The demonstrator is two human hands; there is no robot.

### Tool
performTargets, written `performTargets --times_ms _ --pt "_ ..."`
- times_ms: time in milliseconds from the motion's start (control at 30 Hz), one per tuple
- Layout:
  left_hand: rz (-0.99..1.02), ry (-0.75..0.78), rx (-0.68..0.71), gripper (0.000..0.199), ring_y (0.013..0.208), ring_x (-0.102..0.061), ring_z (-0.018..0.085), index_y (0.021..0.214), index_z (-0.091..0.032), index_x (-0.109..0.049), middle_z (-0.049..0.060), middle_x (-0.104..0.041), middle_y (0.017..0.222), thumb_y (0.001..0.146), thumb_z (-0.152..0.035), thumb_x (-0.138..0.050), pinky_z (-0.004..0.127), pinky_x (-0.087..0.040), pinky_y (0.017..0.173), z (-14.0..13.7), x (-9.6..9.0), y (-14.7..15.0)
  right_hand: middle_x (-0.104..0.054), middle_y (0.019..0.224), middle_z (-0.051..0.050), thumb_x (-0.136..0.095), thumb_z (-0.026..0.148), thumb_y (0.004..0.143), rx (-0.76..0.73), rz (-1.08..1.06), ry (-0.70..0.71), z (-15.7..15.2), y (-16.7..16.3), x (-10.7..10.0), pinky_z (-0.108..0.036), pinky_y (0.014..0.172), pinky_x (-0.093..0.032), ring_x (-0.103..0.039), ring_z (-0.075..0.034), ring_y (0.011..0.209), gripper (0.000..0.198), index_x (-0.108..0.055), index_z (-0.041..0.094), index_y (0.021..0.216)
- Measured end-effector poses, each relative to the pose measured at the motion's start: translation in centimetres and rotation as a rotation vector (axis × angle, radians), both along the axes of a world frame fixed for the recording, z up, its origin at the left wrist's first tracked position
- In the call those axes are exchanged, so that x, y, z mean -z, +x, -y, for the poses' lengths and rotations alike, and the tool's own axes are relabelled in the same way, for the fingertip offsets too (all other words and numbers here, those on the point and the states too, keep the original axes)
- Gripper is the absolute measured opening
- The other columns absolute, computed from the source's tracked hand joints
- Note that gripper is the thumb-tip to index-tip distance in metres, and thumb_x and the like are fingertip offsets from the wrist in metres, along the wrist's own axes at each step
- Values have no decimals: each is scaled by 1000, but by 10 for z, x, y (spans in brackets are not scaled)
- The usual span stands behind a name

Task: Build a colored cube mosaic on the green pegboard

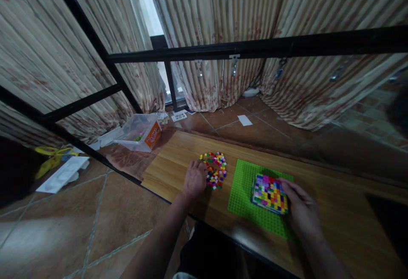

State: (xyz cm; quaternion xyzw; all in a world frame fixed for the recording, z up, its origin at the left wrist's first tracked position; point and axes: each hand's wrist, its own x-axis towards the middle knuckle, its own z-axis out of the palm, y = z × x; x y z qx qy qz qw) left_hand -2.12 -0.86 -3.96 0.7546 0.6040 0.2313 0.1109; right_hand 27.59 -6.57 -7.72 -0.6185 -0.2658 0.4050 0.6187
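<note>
A block of multicoloured toy building bricks (270,194), flat-topped and several layers thick, is over the green studded baseplate (239,194). My right hand (301,207) grips its right side, with the thumb and fingers at the upper right corner. Whether the block rests on the plate or is slightly raised, I cannot tell. To the left of the plate lies a loose pile of small coloured bricks (217,170). My left hand (195,180) is at the pile's left edge, fingers curled down into it. Its fingertips are hidden among the bricks.
These things lie on a long wooden table (168,160). Beyond its left end stands a clear plastic bin (135,132) with an orange label. A black metal frame (191,53) crosses in front of striped curtains (204,15). A white tray (65,173) and papers lie on the tiled floor.
</note>
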Motion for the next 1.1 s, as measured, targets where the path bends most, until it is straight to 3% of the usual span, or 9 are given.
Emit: performTargets --times_ms 133,267,367,500,600,667,867,1000,1100 --pt "197 -32 -82 16 81 -59 19 82 -19 -58 5 -62 82 88 -16 -44 31 -46 74 9 -9 7 -74 98 -4 -78 42 65 20 -75 63 -2 2 0 -31 77 -54 -67 -21 90 30 -75 23 88" --pt "891 -393 -92 18 60 -56 12 76 -17 -58 0 -60 67 85 -32 -52 22 -42 56 25 -20 24 -73 100 -6 -75 43 68 113 43 99 0 0 -9 -41 89 -50 -66 -24 97 31 -74 22 91" --pt "1168 -593 -104 26 57 -56 10 78 -15 -60 0 -62 67 75 -41 -66 19 -40 52 38 -27 40 -72 99 -7 -69 43 76 132 333 128 10 -10 -28 -45 90 -48 -64 -25 96 28 -74 21 93" --pt "1229 -773 -38 34 55 -56 9 77 -14 -62 1 -64 66 68 -45 -74 19 -39 50 55 -36 62 -68 106 -5 -63 32 85 -166 644 363 30 -32 -60 -40 92 -46 -61 -22 102 15 -73 26 95" --pt "1242 -900 62 36 55 -56 8 77 -13 -64 0 -63 65 68 -46 -75 18 -39 50 65 -39 76 -67 104 -4 -60 25 88 -487 770 423 43 -45 -72 -35 87 -48 -60 -19 100 18 -70 29 103" --pt "1281 -990 98 37 54 -55 7 79 -12 -65 0 -62 64 67 -45 -77 18 -39 51 70 -40 83 -67 100 -3 -60 23 89 -586 777 424 49 -48 -72 -32 83 -49 -61 -18 96 18 -69 30 103" --pt "1393 -1186 69 36 53 -55 6 78 -12 -64 -1 -62 63 63 -39 -81 17 -35 50 71 -39 93 -68 96 -1 -59 24 90 -599 696 371 56 -38 -65 -29 80 -50 -62 -16 91 16 -68 30 101" --pt "1388 -1173 114 35 52 -53 7 74 -12 -63 -1 -60 61 64 -41 -79 19 -35 50 69 -38 103 -68 94 -2 -59 27 90 -572 669 345 58 -31 -64 -29 79 -51 -63 -17 90 15 -69 29 101" --pt "1281 -1065 150 33 53 -53 8 75 -13 -63 -1 -61 64 69 -44 -73 20 -37 50 64 -37 110 -67 96 -4 -59 31 90 -475 671 297 53 -24 -60 -32 82 -50 -63 -19 92 14 -70 28 96"
